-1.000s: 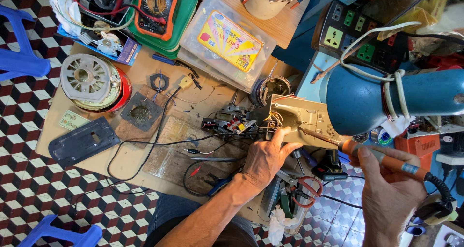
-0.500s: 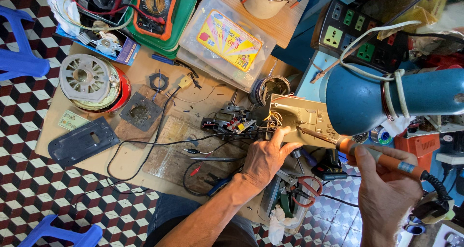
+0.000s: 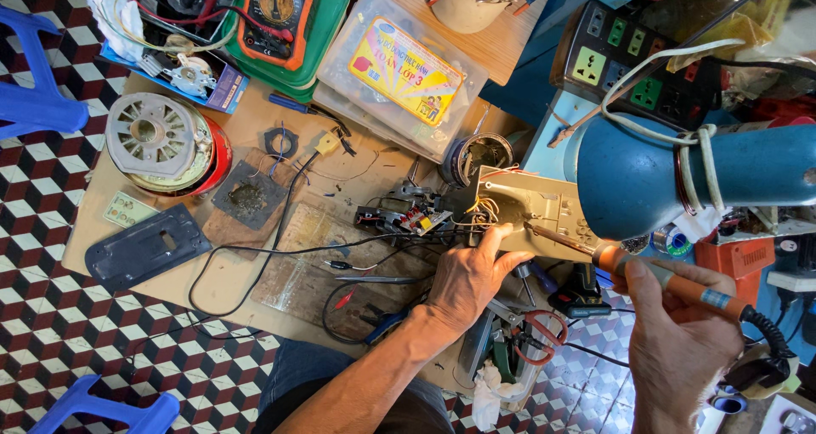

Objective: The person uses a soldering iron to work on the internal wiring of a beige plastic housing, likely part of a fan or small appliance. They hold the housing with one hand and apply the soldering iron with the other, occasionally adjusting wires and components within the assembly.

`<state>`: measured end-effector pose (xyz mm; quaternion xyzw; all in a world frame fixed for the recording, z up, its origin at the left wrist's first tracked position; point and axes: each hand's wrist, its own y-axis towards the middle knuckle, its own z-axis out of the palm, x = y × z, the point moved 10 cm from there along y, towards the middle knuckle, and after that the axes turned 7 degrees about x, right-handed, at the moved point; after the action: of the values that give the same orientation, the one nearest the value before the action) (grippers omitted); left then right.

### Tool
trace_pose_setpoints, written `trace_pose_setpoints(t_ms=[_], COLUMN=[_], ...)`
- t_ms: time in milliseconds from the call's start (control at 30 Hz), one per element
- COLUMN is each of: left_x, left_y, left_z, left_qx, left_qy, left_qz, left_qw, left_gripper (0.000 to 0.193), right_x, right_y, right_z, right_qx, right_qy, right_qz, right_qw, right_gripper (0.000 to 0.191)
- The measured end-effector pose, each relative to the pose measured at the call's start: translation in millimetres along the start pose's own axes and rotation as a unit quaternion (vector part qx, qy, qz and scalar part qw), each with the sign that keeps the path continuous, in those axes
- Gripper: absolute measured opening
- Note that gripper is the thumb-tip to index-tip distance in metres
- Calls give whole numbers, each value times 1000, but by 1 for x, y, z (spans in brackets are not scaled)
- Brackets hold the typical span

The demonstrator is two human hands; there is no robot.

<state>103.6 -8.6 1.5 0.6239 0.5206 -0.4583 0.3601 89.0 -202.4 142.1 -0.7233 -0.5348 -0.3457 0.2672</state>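
Head cam: left hand (image 3: 466, 283) grip clamped on beige plastic housing (image 3: 535, 217) at tabletop (image 3: 246, 294) edge; right hand (image 3: 676, 349) grip closed round orange soldering iron (image 3: 671, 283), tip on housing, under blue lamp (image 3: 671, 175).

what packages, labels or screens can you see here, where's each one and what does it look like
Clear plastic case: top centre of the bench, flat and rectangular, with a yellow and pink printed label.
Multimeter: top left on a green lid, orange body, round dial, small grey screen.
Blue carton: left of the green lid, holding small parts.
Small pale green card: left bench edge.
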Motion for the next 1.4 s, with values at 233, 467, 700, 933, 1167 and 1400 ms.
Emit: trace_pose_setpoints(t_ms=[233, 467, 700, 933, 1167, 1400], left_x=[4, 0, 1, -2, -2, -3], left_y=[1, 0, 1, 0, 0, 1], left_z=[4, 0, 1, -3, -1, -2], left_qx=[18, -1, 16, 2, 6, 5], left_qy=[6, 2, 0, 3, 3, -4], left_qz=[-18, -5, -19, -7, -11, -3], left_qw=[1000, 1000, 1000, 1000, 1000, 1000], left_gripper=[44, 44, 44, 43, 44, 44], right_x=[3, 0, -12, -19, -24, -30], right_y=[-1, -3, -2, -3, -7, -8], right_z=[-1, -3, -4, -4, -9, -18], right_qx=[-4, -7, -11, -6, -9, -23], right_qy=[-62, -17, 1, 7, 35, 57], right_qz=[4, 12, 11, 3, -8, 2], right_qw=[998, 1000, 1000, 1000, 999, 998], right_gripper=[23, 22, 21, 21, 22, 24])
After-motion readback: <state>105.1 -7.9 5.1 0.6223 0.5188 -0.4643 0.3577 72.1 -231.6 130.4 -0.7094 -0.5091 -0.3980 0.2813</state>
